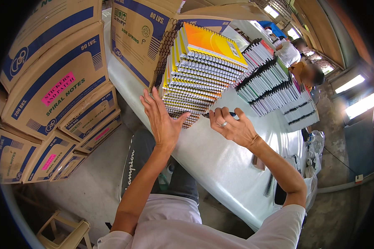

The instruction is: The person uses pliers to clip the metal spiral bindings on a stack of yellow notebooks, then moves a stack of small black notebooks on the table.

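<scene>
Bright daylight — blown-out glare at right, fisheye-bent edges.

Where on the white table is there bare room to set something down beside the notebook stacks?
The white table is bare in front of the right hand, between the tall yellow spiral notebook stack and the loose spiral binding near its edge. It is crowded further back, where the black-spined notebook stacks stand. The left hand rests against the yellow stack.

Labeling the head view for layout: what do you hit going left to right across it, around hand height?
Stacked cardboard boxes → left hand → stack of yellow spiral notebooks → right hand, gripping a dark pen → stacks of dark-spined notebooks on the white table.
</scene>
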{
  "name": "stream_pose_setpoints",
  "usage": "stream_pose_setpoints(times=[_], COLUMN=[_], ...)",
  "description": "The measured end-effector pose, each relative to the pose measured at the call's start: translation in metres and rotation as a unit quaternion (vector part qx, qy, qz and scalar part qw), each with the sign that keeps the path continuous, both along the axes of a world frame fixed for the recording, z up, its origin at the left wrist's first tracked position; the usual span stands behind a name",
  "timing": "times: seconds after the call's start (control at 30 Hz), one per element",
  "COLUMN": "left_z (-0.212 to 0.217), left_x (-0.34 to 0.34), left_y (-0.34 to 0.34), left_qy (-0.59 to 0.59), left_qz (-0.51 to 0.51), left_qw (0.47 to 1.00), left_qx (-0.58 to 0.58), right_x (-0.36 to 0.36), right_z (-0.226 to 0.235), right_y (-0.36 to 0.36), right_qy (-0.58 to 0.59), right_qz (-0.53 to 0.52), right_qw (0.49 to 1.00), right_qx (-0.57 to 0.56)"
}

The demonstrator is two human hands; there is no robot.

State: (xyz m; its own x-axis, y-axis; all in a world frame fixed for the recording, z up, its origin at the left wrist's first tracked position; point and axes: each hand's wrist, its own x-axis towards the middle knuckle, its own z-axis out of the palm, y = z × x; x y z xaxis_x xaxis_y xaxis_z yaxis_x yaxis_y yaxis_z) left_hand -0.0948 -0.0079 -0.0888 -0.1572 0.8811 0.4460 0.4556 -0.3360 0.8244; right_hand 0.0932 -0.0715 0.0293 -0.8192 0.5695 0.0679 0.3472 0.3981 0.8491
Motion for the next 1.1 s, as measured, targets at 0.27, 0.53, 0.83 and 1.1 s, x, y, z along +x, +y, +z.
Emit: stream_pose_setpoints(times=[0.27, 0.53, 0.83, 1.1], left_z=[0.0, 0.001, 0.004, 0.005], left_x=[0.0, 0.005, 0.005, 0.003], left_y=[0.0, -0.002, -0.002, -0.002], left_qy=[-0.007, -0.042, -0.033, -0.019], left_qz=[0.0, -0.01, -0.007, 0.014], left_qw=[1.0, 0.999, 0.999, 1.0], left_qx=[0.017, 0.015, 0.0, 0.01], right_x=[-0.02, 0.003, 0.006, -0.036], right_z=[-0.025, 0.003, -0.001, -0.014], right_y=[-0.022, -0.007, -0.001, -0.016], right_qy=[0.127, 0.004, -0.043, 0.069], right_qz=[-0.282, -0.081, -0.022, -0.208], right_qw=[0.942, 0.996, 0.998, 0.974], right_qx=[-0.127, -0.022, 0.031, -0.049])
